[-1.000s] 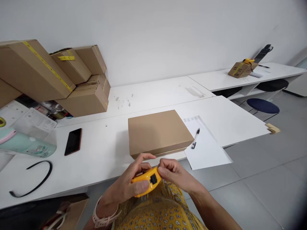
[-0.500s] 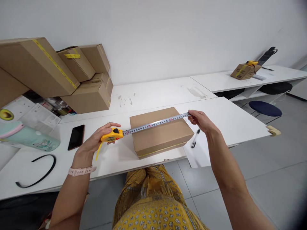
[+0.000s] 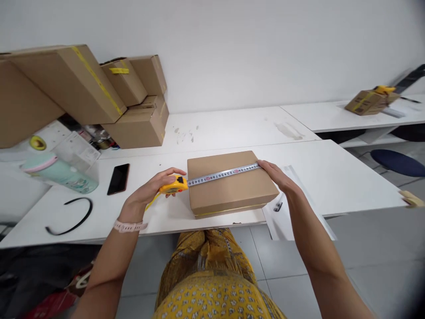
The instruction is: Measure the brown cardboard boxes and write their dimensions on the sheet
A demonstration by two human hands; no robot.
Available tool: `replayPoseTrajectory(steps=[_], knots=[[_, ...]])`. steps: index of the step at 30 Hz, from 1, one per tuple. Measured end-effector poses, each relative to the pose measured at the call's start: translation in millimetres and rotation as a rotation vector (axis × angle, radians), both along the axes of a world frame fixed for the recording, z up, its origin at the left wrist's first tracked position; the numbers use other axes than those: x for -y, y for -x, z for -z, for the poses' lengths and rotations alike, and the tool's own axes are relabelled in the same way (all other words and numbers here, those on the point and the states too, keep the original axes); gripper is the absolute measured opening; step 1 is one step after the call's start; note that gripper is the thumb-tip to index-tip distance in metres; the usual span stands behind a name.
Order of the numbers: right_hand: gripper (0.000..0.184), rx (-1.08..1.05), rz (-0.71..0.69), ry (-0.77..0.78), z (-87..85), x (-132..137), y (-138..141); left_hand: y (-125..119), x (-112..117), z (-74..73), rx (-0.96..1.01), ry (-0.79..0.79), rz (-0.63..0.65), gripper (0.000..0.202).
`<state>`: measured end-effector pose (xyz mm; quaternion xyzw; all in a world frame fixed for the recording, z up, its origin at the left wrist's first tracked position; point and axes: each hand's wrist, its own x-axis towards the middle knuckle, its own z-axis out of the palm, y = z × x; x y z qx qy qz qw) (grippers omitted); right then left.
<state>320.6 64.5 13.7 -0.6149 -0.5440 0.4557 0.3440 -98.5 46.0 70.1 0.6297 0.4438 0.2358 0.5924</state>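
Note:
My left hand [image 3: 158,185] is closed around a yellow tape measure [image 3: 174,184] just off the left edge of a closed brown cardboard box [image 3: 229,190]. The silver blade [image 3: 222,174] runs out across the top of the box, its numbers facing up. At the box's right edge, my right hand [image 3: 272,173] pinches the blade's far end; the fingertips are partly hidden. A white paper sheet [image 3: 282,226] lies under and beside the box's right side, with a pen [image 3: 278,206] on it, partly covered by my right forearm.
Several cardboard boxes [image 3: 139,130] are stacked at the back left. Nearer stand a mint-green tumbler [image 3: 63,172], a phone [image 3: 118,179] and a black headband [image 3: 86,215]. A small box [image 3: 368,103] sits on the far right table, above a blue stool [image 3: 396,162]. The white table's front edge [image 3: 156,234] is close to my body.
Less blade is out now: the yellow case has come closer to the box's left edge, and my right hand has moved in against the right edge. The view has shifted left.

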Motion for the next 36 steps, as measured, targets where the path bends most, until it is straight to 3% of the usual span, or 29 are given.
replayPoseTrajectory(steps=[8,16,21,24,27,30,33,36], knots=[[0.056,0.009,0.062,0.066,9.8,4.0,-0.4,0.8,-17.4,1.3,0.044,0.019,0.018,0.051],[0.053,-0.013,0.051,0.046,12.0,5.2,1.2,1.5,-17.9,4.9,0.043,-0.008,0.026,0.053],[0.052,-0.019,0.02,0.035,8.2,3.0,2.7,-1.8,-20.9,7.3,0.054,-0.017,0.019,0.053],[0.047,0.079,-0.026,-0.029,-0.1,1.6,1.9,-3.0,-16.7,0.4,0.041,-0.022,0.014,0.051],[0.045,0.215,-0.053,-0.093,-15.6,6.0,-2.4,-3.6,4.6,-13.2,0.001,-0.057,0.007,0.053],[0.043,0.237,0.012,-0.219,-37.6,13.6,-5.0,-10.9,44.8,-20.2,0.008,-0.052,-0.003,0.069],[0.041,0.206,0.073,-0.373,-59.3,11.4,5.4,-37.6,90.2,-7.4,0.194,0.214,0.222,0.082],[0.041,0.248,-0.14,-0.45,-71.2,-11.1,31.8,-84.8,122.5,19.3,0.397,0.451,0.294,0.074]])
